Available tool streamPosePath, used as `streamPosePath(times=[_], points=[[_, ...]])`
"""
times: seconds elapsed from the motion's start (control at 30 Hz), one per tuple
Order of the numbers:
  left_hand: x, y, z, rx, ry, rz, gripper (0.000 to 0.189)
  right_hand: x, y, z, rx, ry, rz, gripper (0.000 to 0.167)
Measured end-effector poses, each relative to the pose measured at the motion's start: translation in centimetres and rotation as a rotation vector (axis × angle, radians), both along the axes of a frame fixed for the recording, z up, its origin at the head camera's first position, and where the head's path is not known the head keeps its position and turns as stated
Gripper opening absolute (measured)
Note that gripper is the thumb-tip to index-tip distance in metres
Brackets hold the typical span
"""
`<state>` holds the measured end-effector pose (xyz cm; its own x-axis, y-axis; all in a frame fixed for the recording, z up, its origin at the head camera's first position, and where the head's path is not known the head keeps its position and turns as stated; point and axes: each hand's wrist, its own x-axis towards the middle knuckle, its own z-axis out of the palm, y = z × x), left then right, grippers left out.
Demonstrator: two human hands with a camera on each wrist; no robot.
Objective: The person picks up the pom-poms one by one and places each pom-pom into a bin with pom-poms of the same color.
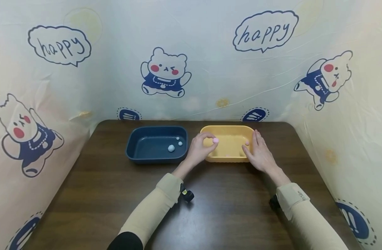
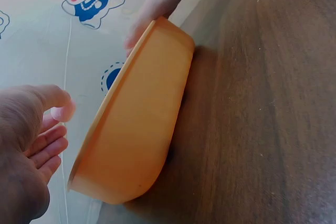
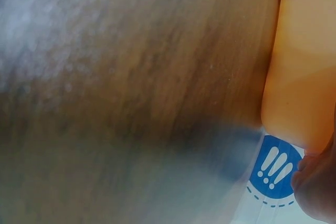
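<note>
My left hand (image 1: 199, 148) pinches a small pink ball (image 1: 215, 140) between thumb and forefinger, above the left side of a yellow plastic bin (image 1: 226, 159). In the left wrist view, the other fingers of that hand are loosely bent beside the bin's outer wall (image 2: 137, 114). The right hand (image 1: 261, 155) rests against the bin's right end, its fingers straight and the thumb over the front corner. Inside the bin, another pink ball (image 1: 247, 142) lies near the right wall. The right wrist view shows only part of that hand (image 3: 316, 184) at its edge.
A dark blue bin (image 1: 156, 161) stands just left of the yellow one. It holds several pale blue balls, the largest (image 1: 171, 148) nearest the front. Both bins sit toward the back of a brown wooden table (image 1: 209, 208), before a printed cloth backdrop (image 1: 209, 80).
</note>
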<state>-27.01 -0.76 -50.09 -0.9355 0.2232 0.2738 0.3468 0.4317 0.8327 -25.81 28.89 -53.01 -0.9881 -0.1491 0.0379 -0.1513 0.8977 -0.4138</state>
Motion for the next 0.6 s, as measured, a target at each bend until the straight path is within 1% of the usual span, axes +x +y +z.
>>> streamPosePath(times=[0.17, 0.33, 0.47, 0.6], points=[[-0.7, 0.3, -0.1, -0.019, -0.020, -0.001, 0.028, 0.1, 0.0, 0.2, 0.004, -0.001, 0.002, 0.095], [-1.2, 0.2, -0.3, -0.031, -0.027, 0.011, 0.027, -0.1, -0.3, 0.2, 0.005, -0.001, 0.007, 0.097], [-1.5, 0.0, -0.7, -0.049, -0.032, 0.031, 0.027, -0.2, -0.6, 0.0, 0.001, -0.003, 0.008, 0.098], [-1.7, -0.2, -1.2, -0.066, -0.052, 0.047, 0.030, -0.1, -0.8, -0.3, 0.005, -0.015, 0.011, 0.098]])
